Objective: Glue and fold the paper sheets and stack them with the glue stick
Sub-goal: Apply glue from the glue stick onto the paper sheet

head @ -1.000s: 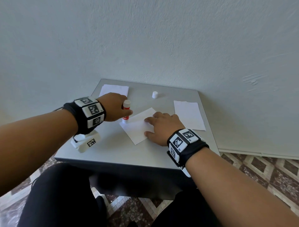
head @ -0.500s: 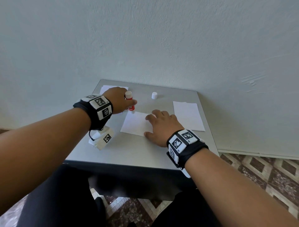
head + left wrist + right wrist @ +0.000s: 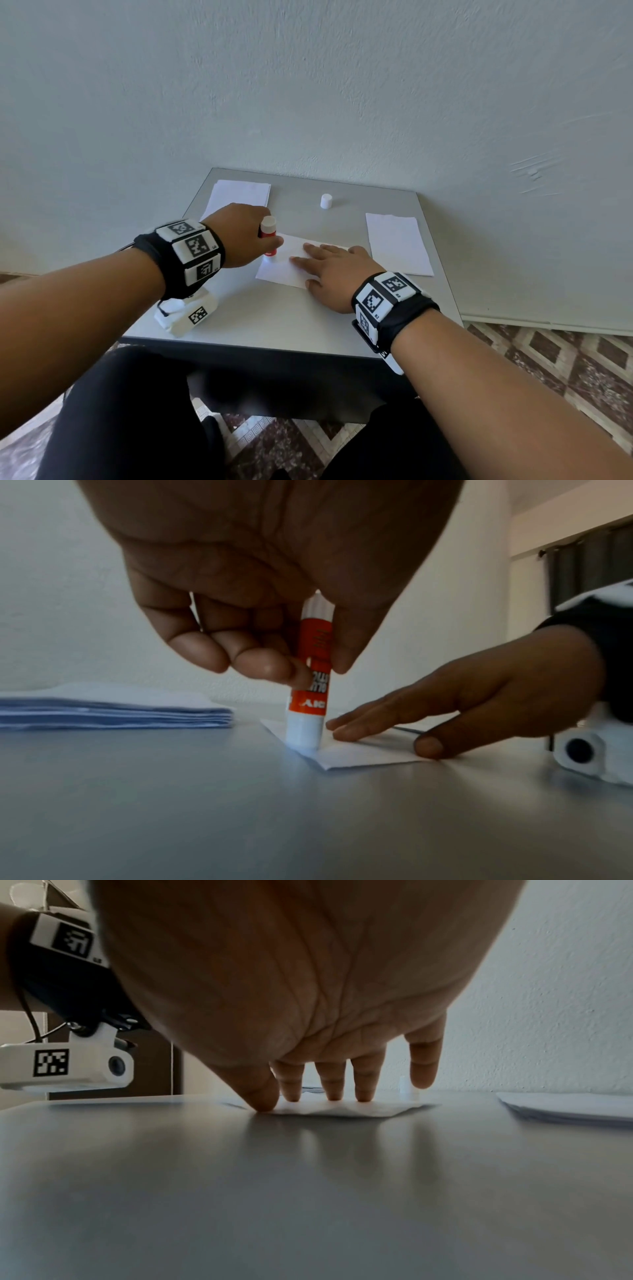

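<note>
A white paper sheet (image 3: 284,270) lies in the middle of the grey table (image 3: 260,318). My left hand (image 3: 246,236) grips a red and white glue stick (image 3: 268,233) upright, its tip down on the sheet's left edge; the left wrist view shows the glue stick (image 3: 310,685) pinched between my fingers and thumb, touching the sheet (image 3: 359,753). My right hand (image 3: 329,270) lies flat with straight fingers pressing the sheet's right part. In the right wrist view its fingertips (image 3: 334,1093) and thumb press the sheet (image 3: 342,1110).
A stack of white sheets (image 3: 239,195) sits at the table's back left, seen also as a stack (image 3: 113,710) in the left wrist view. Another paper pile (image 3: 397,243) lies at the right. The white glue cap (image 3: 326,201) stands near the back edge. A wall rises behind.
The sheet has turned under my right hand so it lies more square to the table. My left hand with the glue stick went up the sheet's left edge and has come back down it.
</note>
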